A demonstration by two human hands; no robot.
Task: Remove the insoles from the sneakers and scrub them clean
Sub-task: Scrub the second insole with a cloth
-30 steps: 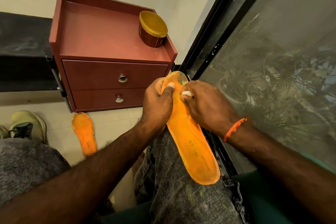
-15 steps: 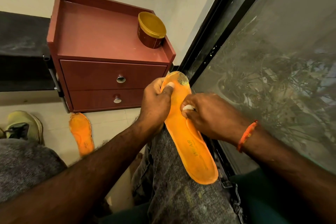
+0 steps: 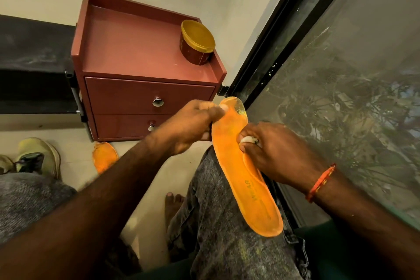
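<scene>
Here, in the head view, an orange insole [image 3: 244,175] lies lengthwise along the person's right thigh, in grey jeans [image 3: 218,223], its heel end low near the window frame [image 3: 279,36] and its toe end raised toward the cabinet. The left hand [image 3: 191,127] grips the toe end, thumb laid across the top face and fingers curled under the edge. The right hand [image 3: 275,154] presses down on the middle of the insole with its fingers curled tight round a small white object [image 3: 248,139], too hidden to name; an orange thread band [image 3: 320,183] circles that wrist.

A second insole [image 3: 104,155], also orange, lies on the pale tiled floor [image 3: 75,143] just in front of the cabinet's lower left corner, partly behind the left forearm. A yellow-green sneaker [image 3: 38,157] stands at the left edge of the floor, well apart from the hands.

The red-brown two-drawer cabinet [image 3: 136,52] stands against the wall, and a dark jar with a yellow lid [image 3: 197,42] sits at the right rear corner of its top, tilted toward the camera
</scene>
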